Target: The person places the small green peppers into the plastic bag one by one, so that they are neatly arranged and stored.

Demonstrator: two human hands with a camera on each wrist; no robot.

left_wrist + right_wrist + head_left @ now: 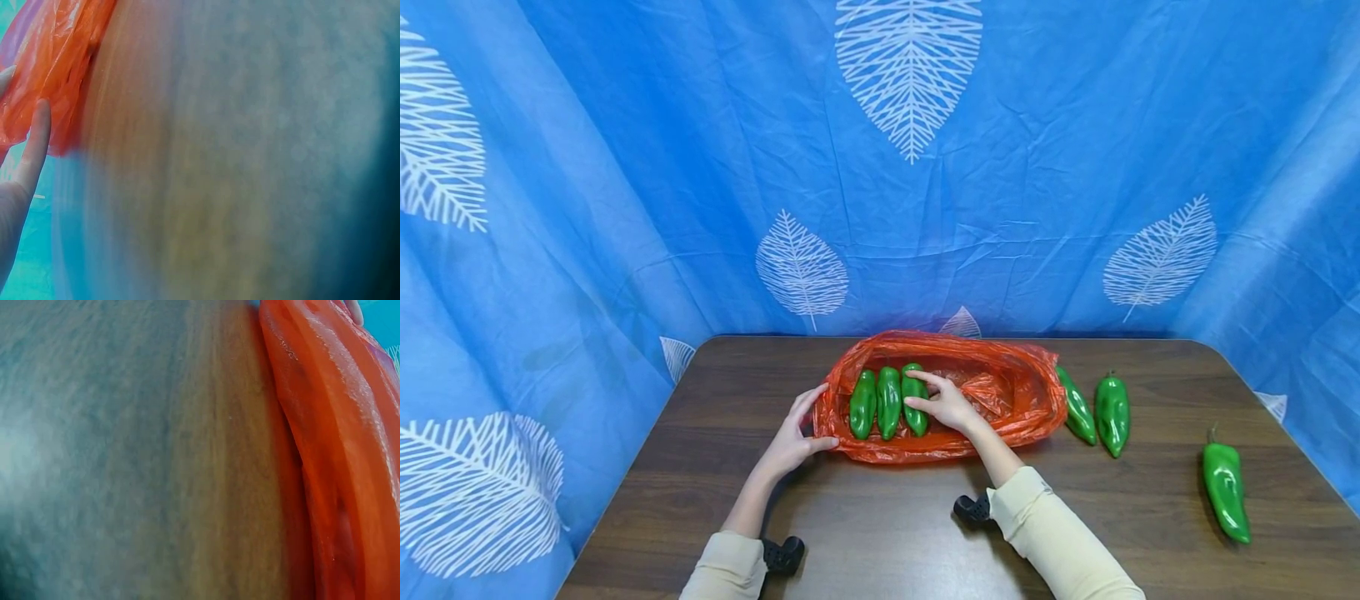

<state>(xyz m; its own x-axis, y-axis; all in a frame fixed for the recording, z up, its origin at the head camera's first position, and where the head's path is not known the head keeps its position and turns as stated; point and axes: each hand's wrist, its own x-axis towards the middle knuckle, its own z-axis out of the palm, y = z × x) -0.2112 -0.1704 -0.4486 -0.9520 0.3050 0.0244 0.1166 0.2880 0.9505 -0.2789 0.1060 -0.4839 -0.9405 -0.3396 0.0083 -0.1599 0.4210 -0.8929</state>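
Head view: three peppers (889, 403) in bag (895, 452), rightmost gripped by my right hand (945, 406); my left hand (790, 440), fingers spread, touches bag's left end. Three other peppers (1112, 414) left outside on table (872, 525).

A staged recording corner

I work in what looks like a makeshift filming booth: shiny blue fabric curtains (1037, 167) printed with large white skeleton leaves (912, 75) enclose the back and sides of my dark brown wood-grain table (865, 533), and small rounded black devices (784, 555) sit beside my rolled beige cuffs (726, 562).
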